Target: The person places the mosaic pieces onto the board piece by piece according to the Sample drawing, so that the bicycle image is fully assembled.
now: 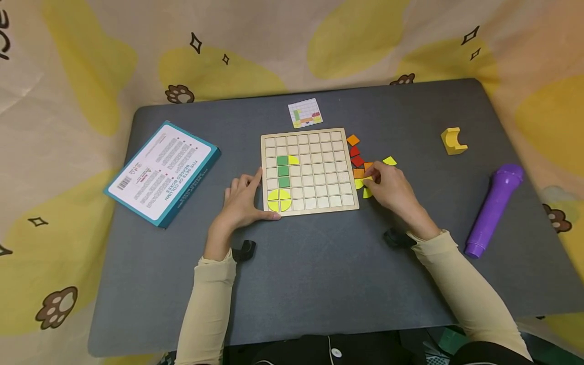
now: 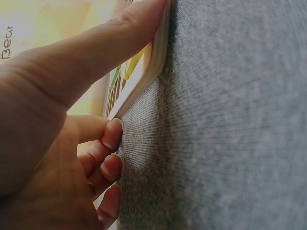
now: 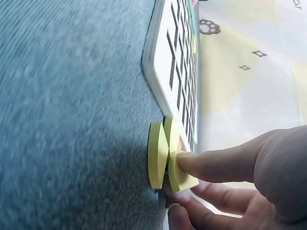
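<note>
A wooden grid board [image 1: 310, 210] lies mid-table. It holds green squares [image 1: 283, 171], a lone yellow quarter-circle [image 1: 293, 159] and a yellow circle made of quarter pieces [image 1: 279, 200]. My left hand [image 1: 242, 200] rests at the near left corner, thumb [image 2: 120, 28] along the front edge and index finger against the left side. Beyond the board's right edge, my right hand [image 1: 390, 185] pinches a yellow curved-edge piece [image 3: 181, 178] between thumb and fingers. Another yellow piece [image 3: 157, 155] stands right beside it. Orange pieces [image 1: 353, 140] and red pieces [image 1: 358, 161] lie along that edge.
A pattern card [image 1: 305, 112] lies behind the board. To the left is a teal and white box [image 1: 161, 172]. A purple cylinder [image 1: 494, 210] and a yellow block with a curved cutout [image 1: 453, 142] stand at the right. Another yellow piece [image 1: 389, 160] lies beyond my right hand.
</note>
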### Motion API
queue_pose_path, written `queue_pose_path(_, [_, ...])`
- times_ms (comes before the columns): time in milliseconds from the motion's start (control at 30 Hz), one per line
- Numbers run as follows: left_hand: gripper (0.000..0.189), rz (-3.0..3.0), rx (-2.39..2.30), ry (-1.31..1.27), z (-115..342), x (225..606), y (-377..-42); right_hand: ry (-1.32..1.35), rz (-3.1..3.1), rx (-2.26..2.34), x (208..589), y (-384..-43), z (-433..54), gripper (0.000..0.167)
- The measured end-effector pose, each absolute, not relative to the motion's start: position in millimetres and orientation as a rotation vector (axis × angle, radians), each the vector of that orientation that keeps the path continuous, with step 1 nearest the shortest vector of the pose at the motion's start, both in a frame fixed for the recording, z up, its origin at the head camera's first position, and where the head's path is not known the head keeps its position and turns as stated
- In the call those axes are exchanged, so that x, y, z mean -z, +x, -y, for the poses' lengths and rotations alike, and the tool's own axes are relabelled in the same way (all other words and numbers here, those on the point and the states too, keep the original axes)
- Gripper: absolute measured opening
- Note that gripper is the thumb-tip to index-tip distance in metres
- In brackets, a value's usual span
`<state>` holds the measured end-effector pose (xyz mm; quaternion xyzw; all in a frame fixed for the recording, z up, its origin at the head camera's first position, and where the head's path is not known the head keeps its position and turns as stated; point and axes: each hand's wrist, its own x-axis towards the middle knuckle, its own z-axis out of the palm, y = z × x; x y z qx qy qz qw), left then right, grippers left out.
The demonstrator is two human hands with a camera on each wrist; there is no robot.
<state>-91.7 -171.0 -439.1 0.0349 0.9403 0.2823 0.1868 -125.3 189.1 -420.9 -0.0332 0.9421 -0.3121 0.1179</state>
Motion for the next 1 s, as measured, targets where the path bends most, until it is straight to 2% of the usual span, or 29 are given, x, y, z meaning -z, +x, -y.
queue_pose_path(667, [0.134, -2.650, -0.801, 0.102, 170.6, 437.8, -91.2, 0.003, -2.784, 0.806, 422.5, -153.6, -193.9, 0.034])
queue_pose_path(1000, [0.134, -2.651, -0.785, 0.106, 171.4, 439.4, -91.6, -0.005, -2.676, 0.823, 418.6, -161.6, -195.2, 0.033])
